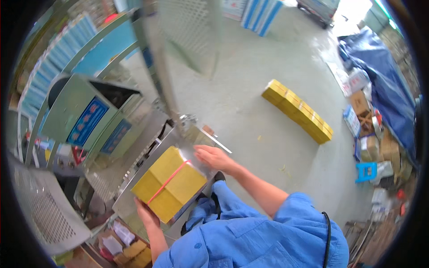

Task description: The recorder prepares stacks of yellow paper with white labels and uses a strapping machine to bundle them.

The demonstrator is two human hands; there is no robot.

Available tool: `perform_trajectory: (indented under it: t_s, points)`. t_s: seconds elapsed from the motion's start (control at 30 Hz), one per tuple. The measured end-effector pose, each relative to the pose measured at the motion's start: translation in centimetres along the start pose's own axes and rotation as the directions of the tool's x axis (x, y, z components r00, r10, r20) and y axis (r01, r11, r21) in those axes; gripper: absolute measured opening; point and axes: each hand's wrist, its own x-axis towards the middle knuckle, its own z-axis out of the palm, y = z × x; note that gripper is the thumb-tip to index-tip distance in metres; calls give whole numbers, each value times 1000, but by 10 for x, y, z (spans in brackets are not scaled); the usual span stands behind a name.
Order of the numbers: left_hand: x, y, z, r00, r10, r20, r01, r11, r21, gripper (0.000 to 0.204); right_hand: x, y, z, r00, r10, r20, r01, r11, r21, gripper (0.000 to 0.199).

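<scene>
A bundle of yellow paper point(167, 187) lies on the metal top of a machine point(121, 202) in front of me, one pinkish-red strap running across its middle. My left hand point(148, 217) is at the bundle's near left end, fingers stretched along its side and partly hidden by it. Beside the far right end, my right hand point(215, 159) has its fingers extended and holds nothing. Whether its fingertips touch the paper, I cannot tell.
Several strapped yellow bundles form a long row point(298, 111) on the floor to the right. A slanted machine housing point(85, 117) stands left, with a perforated guard point(190, 33) above. Boxes, a blue stool point(366, 172) and a blue tarp point(384, 85) line the right side.
</scene>
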Motion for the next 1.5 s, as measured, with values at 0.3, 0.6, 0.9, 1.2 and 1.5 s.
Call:
perform_trajectory:
  t_s: [0.3,0.6,0.9,1.2,1.5]
  points:
    - [-32,-23,105,979,-115,168,130,989,-77,50,-7,82,13,938,-233,-257,310,893,325,50]
    - [-128,-119,317,871,-248,425,197,967,162,56,-208,118,-190,840,-82,-537,449,660,602,50]
    - [-229,-231,507,516,-470,716,254,882,396,60,-365,168,-349,454,-155,-877,692,681,238,53]
    - [-195,-277,623,454,-523,722,213,850,482,54,-333,161,-452,493,37,-869,726,533,435,55]
    - [-55,-313,787,502,-497,708,2,819,574,61,-164,166,-608,559,122,-820,670,516,533,47]
